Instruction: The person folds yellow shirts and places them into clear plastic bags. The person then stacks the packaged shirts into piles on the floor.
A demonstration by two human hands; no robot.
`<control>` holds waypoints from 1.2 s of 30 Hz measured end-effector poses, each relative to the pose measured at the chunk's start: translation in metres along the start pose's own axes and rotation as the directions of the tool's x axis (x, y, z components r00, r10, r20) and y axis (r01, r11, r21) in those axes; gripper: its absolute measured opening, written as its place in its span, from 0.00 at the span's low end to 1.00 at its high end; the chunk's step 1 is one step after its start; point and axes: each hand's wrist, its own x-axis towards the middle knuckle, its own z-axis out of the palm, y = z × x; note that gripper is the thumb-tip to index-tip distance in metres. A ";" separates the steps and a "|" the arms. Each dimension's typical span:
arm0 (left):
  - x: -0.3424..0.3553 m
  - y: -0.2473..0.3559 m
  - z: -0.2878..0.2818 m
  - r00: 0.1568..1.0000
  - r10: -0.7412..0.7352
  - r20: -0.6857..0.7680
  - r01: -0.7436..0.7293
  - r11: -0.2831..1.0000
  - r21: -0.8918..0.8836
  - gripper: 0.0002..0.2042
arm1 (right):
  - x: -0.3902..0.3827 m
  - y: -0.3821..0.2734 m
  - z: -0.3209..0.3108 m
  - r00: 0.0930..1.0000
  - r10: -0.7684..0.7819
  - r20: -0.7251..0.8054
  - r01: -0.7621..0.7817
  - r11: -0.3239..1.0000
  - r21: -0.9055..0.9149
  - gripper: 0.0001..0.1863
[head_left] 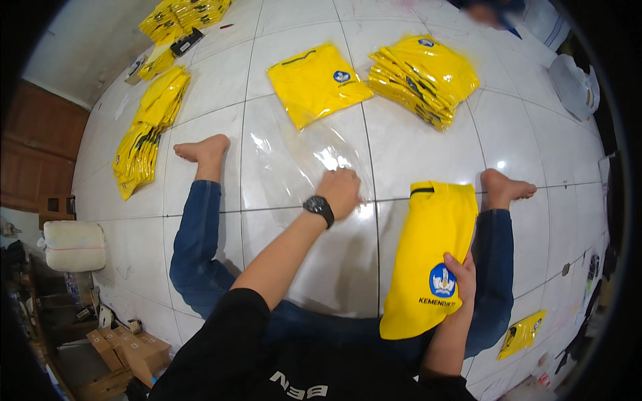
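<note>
My left hand [339,190], wearing a black watch, has its fingers curled on the right part of a clear plastic bag [281,154] lying on the tiles. My right hand [461,274] grips a folded yellow shirt [424,234], thumb on the front beside a round blue emblem, and holds it over my right thigh. A bagged yellow shirt [317,77] lies flat just beyond the plastic bag. To its right sits a pile of bagged yellow shirts [421,73].
More yellow piles [147,127] lie at left and far left back, near a black object [187,41]. A cream bundle [73,246], cardboard boxes [140,354] and a single yellow packet [521,334] flank my spread legs. Someone's blurred hand [485,13] shows at the top right.
</note>
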 end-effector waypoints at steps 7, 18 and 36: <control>-0.049 0.003 0.034 0.983 0.174 -0.062 -0.184 0.919 -0.348 0.25 | -0.003 0.015 -0.030 1.000 0.006 -0.022 -0.007 0.999 -0.032 0.25; -0.078 -0.034 0.067 0.967 -0.057 -0.249 -0.001 0.973 -0.229 0.22 | 0.014 0.036 -0.003 0.992 0.092 0.083 -0.075 0.980 -0.184 0.30; -0.048 -0.053 0.039 0.984 -0.155 -0.087 0.081 0.823 -0.562 0.08 | 0.019 0.090 0.029 0.955 0.288 0.066 -0.241 0.888 -0.390 0.37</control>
